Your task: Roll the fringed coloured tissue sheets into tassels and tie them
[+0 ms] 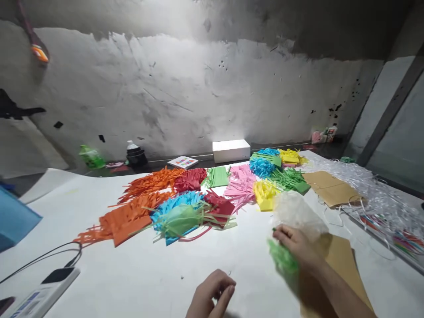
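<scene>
My right hand [293, 243] is closed in a pinch, holding a green paper tassel [283, 258] that hangs below the fingers, blurred by motion. A tiny dark green end sticks out at the fingertips. Just behind this hand lies a translucent plastic bag [298, 207], and under the forearm rest sheets of brown kraft paper [338, 256]. At the bottom centre, my left hand [213, 293] hovers over or rests on the white tabletop [149, 278], its fingers curled towards the thumb; nothing shows in it.
Fringed paper bundles spread across the middle: orange [129, 216], blue [180, 203], red [218, 207], pink [240, 183] and yellow [265, 194]. A power strip [49, 291] lies front left. A white box [231, 151] stands by the wall; clear plastic strips [371, 190] pile up at right.
</scene>
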Motion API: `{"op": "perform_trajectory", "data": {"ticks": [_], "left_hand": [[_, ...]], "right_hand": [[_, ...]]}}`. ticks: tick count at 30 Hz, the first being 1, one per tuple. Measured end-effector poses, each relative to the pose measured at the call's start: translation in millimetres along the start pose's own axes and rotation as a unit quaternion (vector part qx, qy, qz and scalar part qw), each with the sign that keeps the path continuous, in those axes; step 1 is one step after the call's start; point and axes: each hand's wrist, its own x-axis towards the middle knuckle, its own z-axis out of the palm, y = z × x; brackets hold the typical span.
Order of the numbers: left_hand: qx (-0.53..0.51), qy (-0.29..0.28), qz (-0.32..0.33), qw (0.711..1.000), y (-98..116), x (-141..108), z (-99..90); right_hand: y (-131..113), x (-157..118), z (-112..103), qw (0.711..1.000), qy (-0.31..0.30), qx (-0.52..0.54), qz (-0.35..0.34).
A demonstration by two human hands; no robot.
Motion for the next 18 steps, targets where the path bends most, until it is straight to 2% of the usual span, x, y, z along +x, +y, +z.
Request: {"op": "perform_trajectory", "data": {"ticks": [2,4,6,8,10,13,16,17,18], "left_hand": [[0.037,-0.04,0.026,0.998,9,12,-2.2],[0.106,-0.075,0.051,0.99,10,27,2.4],[0.171,-0.098,0.086,0.977,5,42,13.8],[0.199,-0.116,0.12,0.966,1,56,29.2],[0.2,-0.125,0.141,0.962,1,69,44.7],[0.225,-0.115,0.182,0.95,12,89,62.7],[0.281,-0.137,0.263,0.913,26,106,74.9],[0.295,-0.166,0.292,0.894,28,110,78.3],[0.303,-0.2,0.315,0.877,29,113,81.5]], "right_hand": [[-14,-26,27,0.999,-0.028,0.039,-0.026],[-21,-47,42,0.996,-0.042,0.076,-0.033],[-18,-63,47,0.992,-0.047,0.114,-0.024],[-10,-75,44,0.991,-0.03,0.127,-0.007],[0,-86,33,0.996,0.012,0.089,-0.002],[5,-99,11,0.993,0.11,-0.003,-0.047],[-6,-98,-6,0.956,0.274,-0.059,-0.082],[-11,-92,-8,0.947,0.305,-0.061,-0.08],[-16,-82,-8,0.948,0.304,-0.057,-0.075]]}}
